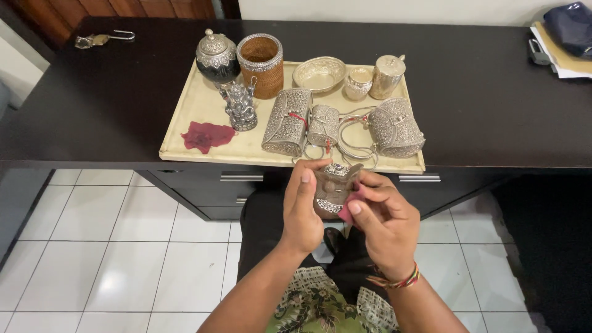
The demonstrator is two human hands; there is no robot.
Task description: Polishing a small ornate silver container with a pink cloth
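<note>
While a padlock with keys [102, 39] lies at the far left corner of the dark tabletop [92, 105], a cream tray [191, 105] takes up the middle. On the tray, from the left, lie a crumpled red cloth [207, 135], a dark lidded jar with silver trim [217, 57], a small silver figurine [240, 106] and a woven basket with a silver rim [261, 65]. Next come a large embossed silver clutch [287, 121], a smaller silver purse [322, 125], a shallow silver bowl [319, 73], a small silver cup [359, 82], a lidded silver canister [386, 75] and a rounded silver purse [396, 127] with looping chains. Below the tray's front edge, above the lap, the left hand [302, 213] has its grip wrapped around a small brown container with silver edging [333, 188], held just off the tabletop. The right hand [385, 225], wearing a coloured thread bracelet [394, 282], pinches a pink cloth [346, 211] against the container's side. Papers and a dark blue bag [570, 28] sit at the far right corner.
</note>
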